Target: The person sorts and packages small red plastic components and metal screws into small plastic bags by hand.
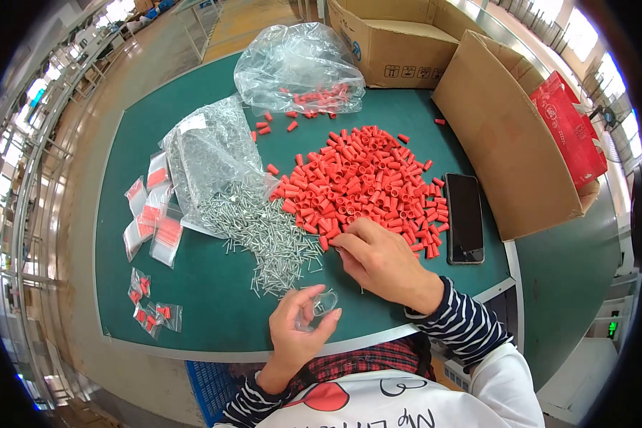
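Note:
My left hand, near the table's front edge, pinches a small clear plastic bag between thumb and fingers; some small metal pieces show inside. At the near edge of a big heap of red tapered plastic caps is my right hand. Its fingers are curled and pressed together among the nearest caps, and its fingertips are partly hidden. Silver screws lie in a pile left of the caps, spilling out of a large clear bag.
Flat small bags with red print lie at the left, above several filled small bags. A bag of red caps stands at the back. A phone and cardboard boxes are at the right.

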Demonstrator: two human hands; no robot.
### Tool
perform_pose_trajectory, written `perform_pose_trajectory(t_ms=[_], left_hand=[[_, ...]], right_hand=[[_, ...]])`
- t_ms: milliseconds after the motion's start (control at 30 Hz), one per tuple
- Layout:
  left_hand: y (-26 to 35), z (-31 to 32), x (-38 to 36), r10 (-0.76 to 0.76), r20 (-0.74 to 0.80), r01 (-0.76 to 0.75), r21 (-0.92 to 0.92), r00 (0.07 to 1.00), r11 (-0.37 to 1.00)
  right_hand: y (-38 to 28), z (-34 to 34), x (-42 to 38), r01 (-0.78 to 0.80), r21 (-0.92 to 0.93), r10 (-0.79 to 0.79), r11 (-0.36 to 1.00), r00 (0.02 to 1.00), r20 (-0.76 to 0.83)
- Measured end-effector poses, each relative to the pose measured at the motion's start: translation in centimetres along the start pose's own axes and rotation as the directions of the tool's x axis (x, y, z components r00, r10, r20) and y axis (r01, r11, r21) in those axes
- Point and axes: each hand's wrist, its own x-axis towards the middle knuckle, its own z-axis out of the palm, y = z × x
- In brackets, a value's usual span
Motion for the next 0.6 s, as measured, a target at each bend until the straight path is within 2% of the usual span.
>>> perform_pose_trajectory(t_ms=[67, 167, 300, 367, 467, 533, 600], left_hand=[[-0.4, 0.1, -0.2, 0.002, -0.008, -0.002, -0.020, 1.000, 1.000], [-0.6, 0.1, -0.2, 0.001, -0.019, -0.002, -0.032, 1.000, 0.999], [-0.8, 0.2, -0.2, -0.025, -0.032, 0.024, -0.041, 0.999, 0.999], [-0.4, 0.1, 0.0, -0.012, -0.022, 0.013, 0.016, 1.000, 1.000], [0.0, -0.1, 0.2, -0.006, -0.024, 0.007, 0.047, 1.000, 0.999], [0.1, -0.2, 0.2, -0.009, -0.023, 0.010, 0.042, 1.000, 0.999], [0.2, -0.2, 0.2, -0.014, -0.007, 0.014, 0.027, 1.000, 1.000]], right_hand=[[0.8, 0.7, 0.5, 0.040, -0.019, -0.040, 0.999, 0.999, -0.009], [1.0, 1.8, 0.9, 0.086, -0.137, -0.077, 0.987, 0.995, 0.067], [-0.6, 2.0, 1.4, 0.050, -0.277, 0.003, 0.960, 0.982, 0.188], [-1.0, 1.9, 1.7, 0.037, -0.320, 0.038, 0.947, 0.973, 0.226], [0.1, 1.9, 1.5, 0.049, -0.204, -0.016, 0.978, 0.987, 0.160], [-0.2, 1.0, 1.3, -0.016, 0.115, 0.008, 0.993, 0.997, 0.071], [-0.9, 0.1, 1.1, -0.058, 0.436, 0.051, 0.898, 0.998, 0.029]])
